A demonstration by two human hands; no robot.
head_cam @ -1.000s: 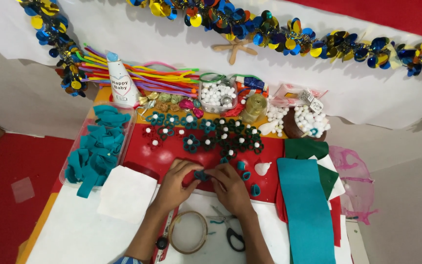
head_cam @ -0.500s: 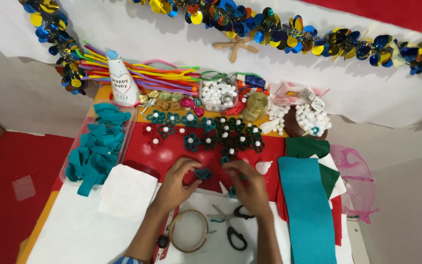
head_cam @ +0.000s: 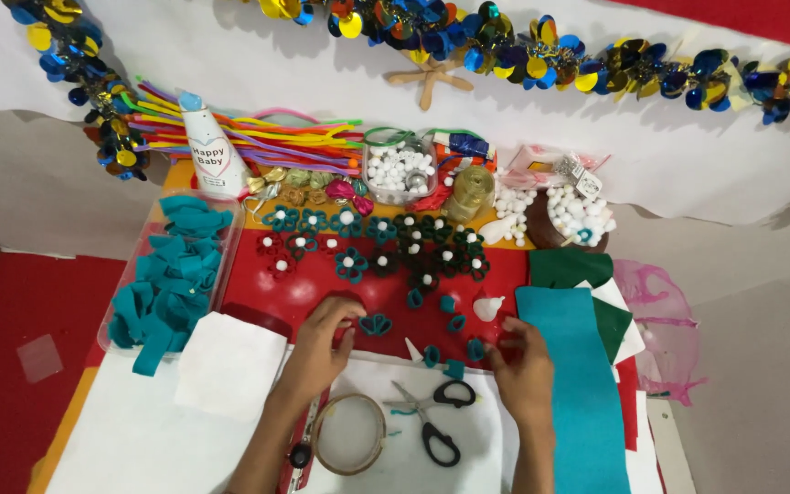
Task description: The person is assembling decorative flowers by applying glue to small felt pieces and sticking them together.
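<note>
I see my left hand (head_cam: 320,352) resting on the red sheet (head_cam: 386,297) that covers the tabletop, fingers (head_cam: 345,316) loosely curled, their tips touching or just beside a small teal folded felt petal cluster (head_cam: 376,324) at its 3 o'clock; a firm grip cannot be confirmed. My right hand (head_cam: 525,370) lies at the sheet's 5 o'clock edge, fingers (head_cam: 503,340) bent toward a small teal felt loop (head_cam: 475,349); contact cannot be determined. Black-handled scissors (head_cam: 436,416) and a roll of clear tape (head_cam: 349,433) lie between the forearms on white paper (head_cam: 153,439). A clear tray of teal felt strips (head_cam: 168,279) sits at 9 o'clock, well apart.
</note>
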